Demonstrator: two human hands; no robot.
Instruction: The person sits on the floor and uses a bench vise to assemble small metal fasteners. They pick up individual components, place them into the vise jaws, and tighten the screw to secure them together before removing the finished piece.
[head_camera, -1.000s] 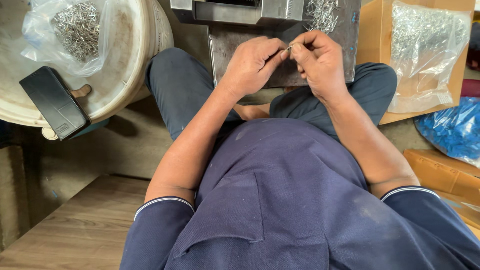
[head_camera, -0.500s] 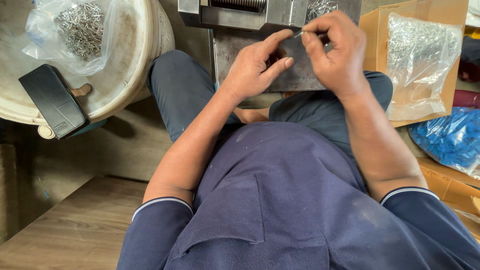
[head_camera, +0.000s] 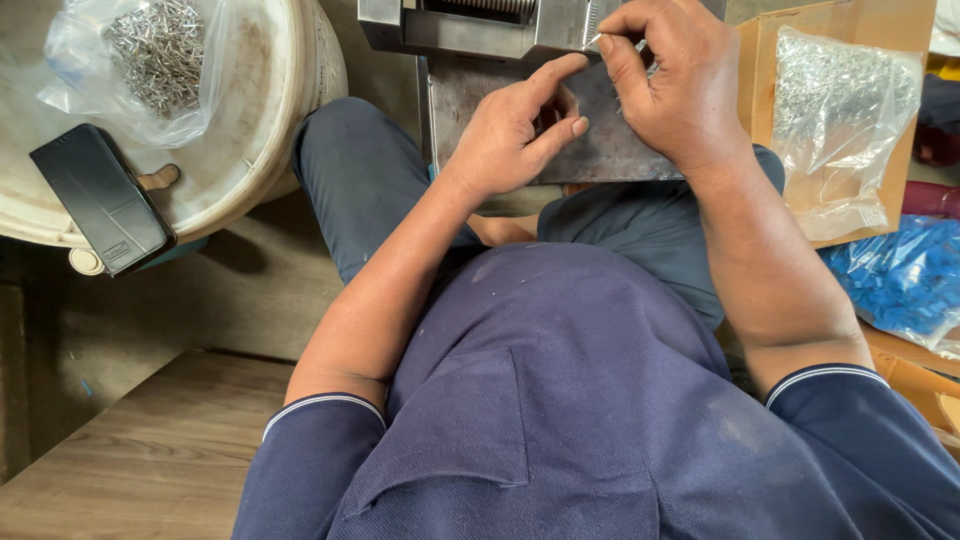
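Observation:
I sit cross-legged with a grey metal machine (head_camera: 470, 30) and its flat steel base plate (head_camera: 600, 140) in front of my knees. My right hand (head_camera: 680, 90) pinches a small thin metal pin (head_camera: 597, 40) between thumb and forefinger at the machine's front edge. My left hand (head_camera: 510, 130) hovers just left of it over the plate, fingers loosely curled and apart, its forefinger stretched toward the pin. Whether the left hand holds anything inside the palm is hidden.
A white tub (head_camera: 250, 130) at the left carries a clear bag of small metal pins (head_camera: 150, 50) and a black phone (head_camera: 100, 200). At the right are a cardboard box (head_camera: 760, 80) with a bag of metal parts (head_camera: 840, 120) and a bag of blue pieces (head_camera: 900, 280).
Both hands have moved up and away from me toward the machine. The right hand now brings the pin to the machine's front edge; the left hand has opened somewhat.

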